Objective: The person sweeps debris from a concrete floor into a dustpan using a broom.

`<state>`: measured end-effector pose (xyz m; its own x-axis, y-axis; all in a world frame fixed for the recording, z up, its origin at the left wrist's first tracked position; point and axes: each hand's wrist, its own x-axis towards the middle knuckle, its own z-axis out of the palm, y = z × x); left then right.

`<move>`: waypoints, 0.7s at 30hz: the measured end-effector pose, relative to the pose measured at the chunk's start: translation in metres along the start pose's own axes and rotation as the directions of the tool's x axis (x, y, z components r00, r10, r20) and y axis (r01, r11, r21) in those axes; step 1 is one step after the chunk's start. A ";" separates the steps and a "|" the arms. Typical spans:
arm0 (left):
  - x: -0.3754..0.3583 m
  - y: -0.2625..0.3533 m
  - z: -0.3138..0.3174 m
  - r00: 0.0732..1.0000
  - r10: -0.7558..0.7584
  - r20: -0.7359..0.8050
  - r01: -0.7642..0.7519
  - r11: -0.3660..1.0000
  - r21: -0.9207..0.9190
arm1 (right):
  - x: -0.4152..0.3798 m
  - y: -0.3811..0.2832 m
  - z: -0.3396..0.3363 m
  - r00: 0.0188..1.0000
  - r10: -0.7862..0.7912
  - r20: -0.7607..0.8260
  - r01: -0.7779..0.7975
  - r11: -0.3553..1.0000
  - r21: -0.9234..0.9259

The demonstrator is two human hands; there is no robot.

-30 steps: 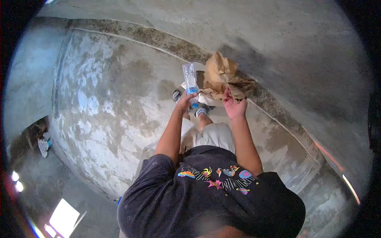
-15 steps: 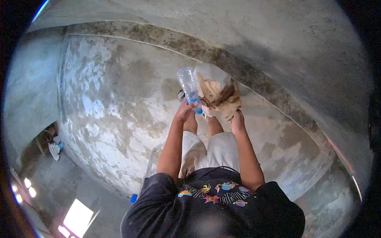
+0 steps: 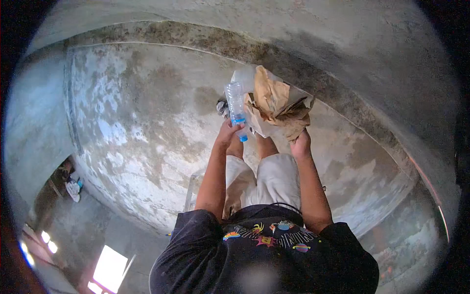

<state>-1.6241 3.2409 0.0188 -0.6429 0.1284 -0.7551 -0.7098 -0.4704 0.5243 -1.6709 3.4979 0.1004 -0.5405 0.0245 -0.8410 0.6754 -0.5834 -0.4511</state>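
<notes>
My left hand (image 3: 228, 133) is wrapped round the neck end of a clear plastic bottle (image 3: 235, 98). Its blue cap points back toward me and its base points away. Bunched in my right hand (image 3: 300, 144) is crumpled brown paper (image 3: 281, 110), spread out above the fingers. A pale, translucent plastic bag (image 3: 254, 120) lies against the paper and behind the bottle. Both hands are held out in front of my knees, with the bottle just left of the paper. The right fingertips are mostly hidden by the paper.
Below is a stained concrete floor (image 3: 147, 98), with a raised edge and wall beyond. A clear plastic item (image 3: 191, 191) shows beside my left leg. At the far left lies a whitish bundle (image 3: 73, 190). Bright light comes through an opening (image 3: 110, 268) at the lower left.
The brown paper has risen, spread and shifted right with my right hand. The bottle has turned more upright in view, still in my left hand. The view has shifted slightly.
</notes>
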 end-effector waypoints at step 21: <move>-0.010 0.093 -0.024 0.993 0.096 0.074 -0.113 0.957 0.267 | 0.082 0.110 0.084 0.643 -0.352 0.680 0.750 0.109 -0.652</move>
<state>-1.6768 3.1748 0.0652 -0.7277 0.1465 -0.6700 -0.6838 -0.2313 0.6921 -1.6831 3.3674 0.0065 -0.9263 -0.3316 -0.1789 -0.0044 0.4843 -0.8749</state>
